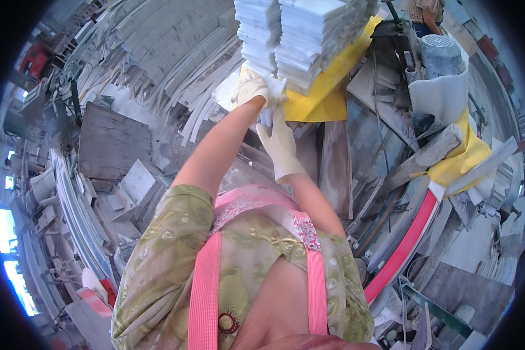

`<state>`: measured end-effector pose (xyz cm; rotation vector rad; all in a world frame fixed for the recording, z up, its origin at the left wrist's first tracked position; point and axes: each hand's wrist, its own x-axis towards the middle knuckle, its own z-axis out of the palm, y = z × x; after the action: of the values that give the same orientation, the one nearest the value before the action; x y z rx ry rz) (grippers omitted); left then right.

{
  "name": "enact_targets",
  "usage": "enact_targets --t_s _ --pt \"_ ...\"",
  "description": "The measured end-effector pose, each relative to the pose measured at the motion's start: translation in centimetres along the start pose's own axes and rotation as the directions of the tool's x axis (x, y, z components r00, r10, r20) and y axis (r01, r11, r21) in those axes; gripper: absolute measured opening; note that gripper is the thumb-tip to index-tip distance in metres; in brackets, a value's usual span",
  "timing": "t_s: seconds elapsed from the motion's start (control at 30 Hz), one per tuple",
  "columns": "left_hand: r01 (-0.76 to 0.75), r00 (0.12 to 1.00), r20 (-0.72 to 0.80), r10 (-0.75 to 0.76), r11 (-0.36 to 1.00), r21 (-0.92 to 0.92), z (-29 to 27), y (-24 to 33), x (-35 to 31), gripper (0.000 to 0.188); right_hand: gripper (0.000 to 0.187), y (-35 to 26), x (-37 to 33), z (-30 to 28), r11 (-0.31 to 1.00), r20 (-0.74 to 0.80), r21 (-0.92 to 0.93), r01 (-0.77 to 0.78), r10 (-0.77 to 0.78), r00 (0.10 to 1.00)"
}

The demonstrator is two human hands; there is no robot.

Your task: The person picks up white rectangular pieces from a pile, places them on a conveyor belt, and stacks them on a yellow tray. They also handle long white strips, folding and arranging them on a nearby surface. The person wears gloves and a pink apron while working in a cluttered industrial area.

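Both my hands wear cream rubber gloves and meet in front of tall stacks of white stone tiles [300, 44]. My left hand [253, 88] is closed at the upper edge of a white stone tile [266, 117], its fingertips partly hidden. Lower and to the right, my right hand [279, 149] points upward, with the tile between its thumb and fingers. The right fingertips come close to the left hand, and I cannot tell whether they touch. Yellow sheeting [316, 105] lies under the stacks, just right of my hands.
Long pale stone strips [175, 46] lie piled at the far left. A dark board [112, 142] lies on the left. Right are a wooden beam [429, 154], a dusty motor [441, 55] and a curved red-pink rail [405, 242]. Another person [426, 13] is at the far right.
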<state>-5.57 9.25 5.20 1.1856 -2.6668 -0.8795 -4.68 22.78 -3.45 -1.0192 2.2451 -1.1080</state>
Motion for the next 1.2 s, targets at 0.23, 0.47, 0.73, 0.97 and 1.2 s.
enact_targets --t_s 0.23,0.47,0.73,0.97,1.2 --pt "-0.033 0.999 0.032 0.028 0.985 0.17 1.2 0.5 0.1 0.103 0.102 1.2 0.2 0.4 0.977 -0.015 0.182 0.111 -0.11 0.994" --pt "-0.273 0.955 0.222 0.199 0.881 0.386 -3.9 -5.2 2.4 0.11 0.097 -0.9 0.5 3.3 0.949 0.047 0.216 0.232 -0.247 0.968" --pt "-0.403 0.913 0.206 0.352 0.857 0.321 -3.7 -6.9 1.2 0.103 0.054 0.2 4.1 -3.4 0.722 -0.203 0.689 0.065 0.106 0.973" --pt "-0.474 0.858 -0.055 0.511 0.828 0.3 -3.0 -10.0 0.2 0.118 0.073 3.0 13.1 -1.4 0.637 0.206 0.771 -0.033 -0.199 0.958" --pt "-0.163 0.97 -0.24 -0.047 0.608 -0.777 2.4 -12.3 -4.9 0.125 0.068 1.7 13.5 -1.1 0.543 0.362 0.807 -0.233 -0.144 0.921"
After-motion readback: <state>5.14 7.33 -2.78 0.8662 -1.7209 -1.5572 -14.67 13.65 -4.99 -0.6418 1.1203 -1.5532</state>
